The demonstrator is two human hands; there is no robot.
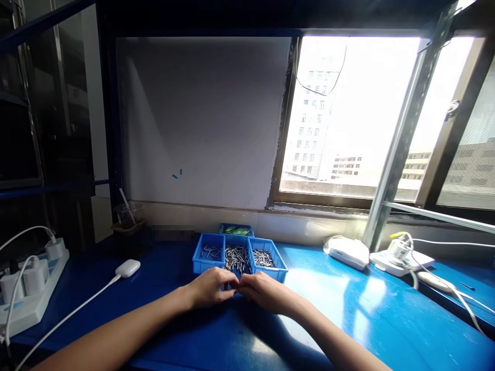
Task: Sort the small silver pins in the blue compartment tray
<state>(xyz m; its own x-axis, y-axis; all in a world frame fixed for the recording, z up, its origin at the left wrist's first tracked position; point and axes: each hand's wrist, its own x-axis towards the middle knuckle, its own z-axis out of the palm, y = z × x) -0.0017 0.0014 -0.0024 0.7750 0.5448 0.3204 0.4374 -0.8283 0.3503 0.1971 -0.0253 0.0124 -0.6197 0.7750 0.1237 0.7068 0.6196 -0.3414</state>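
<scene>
Both hands meet fingertip to fingertip in front of three blue bins. My left hand (pixel 214 287) is closed in a pinch, its thumb and index finger curled together. My right hand (pixel 264 291) is closed too, its fingertips touching or nearly touching those of the left. Whatever lies between the fingertips is too small to make out. The left bin (pixel 199 266) holds a few thin dark metal pieces. Many such pieces (pixel 237 257) fill the middle bin, and a smaller heap (pixel 263 258) lies in the right bin (pixel 281 264).
Behind the bins sits a blue tray with green contents (pixel 236 231). A white case (pixel 128 268) on a cable and a power strip (pixel 36 299) lie left. A white device (pixel 348 251) and another power strip (pixel 402 257) are right, by a metal post. A plastic cup (pixel 128 215) stands back left.
</scene>
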